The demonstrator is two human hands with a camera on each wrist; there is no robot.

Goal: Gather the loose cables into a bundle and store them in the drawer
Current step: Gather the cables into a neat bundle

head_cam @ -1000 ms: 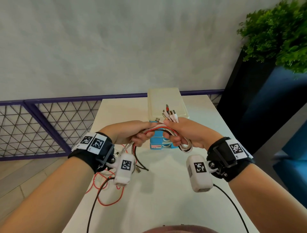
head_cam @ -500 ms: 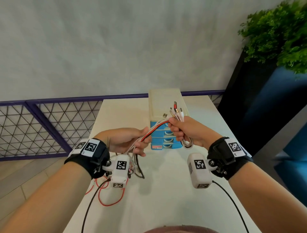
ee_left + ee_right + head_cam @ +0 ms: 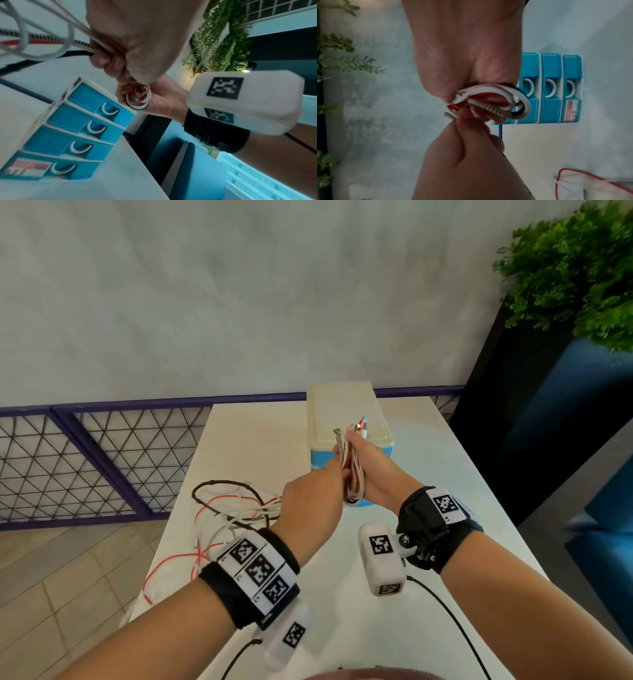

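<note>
Several cables, white, red, black and braided, are folded into a bundle (image 3: 352,474) that my right hand (image 3: 371,474) grips, plug ends sticking up above the fist. My left hand (image 3: 313,498) pinches the same cables right beside the bundle (image 3: 491,104), and their loose lengths (image 3: 233,508) trail left over the white table (image 3: 342,611). Just behind both hands stands a small drawer unit (image 3: 346,416) with a cream top and several blue drawers (image 3: 82,121), all closed. The folded loop (image 3: 138,99) shows below my left fist.
A purple-framed mesh railing (image 3: 85,460) runs along the table's far and left side. A dark planter with green foliage (image 3: 575,268) stands at the right. Black wrist-camera leads (image 3: 448,618) hang over the near table edge.
My left hand has moved right and up to meet the right hand at the bundle. More cable is folded into the right fist, and the loose lengths now lie spread on the table.
</note>
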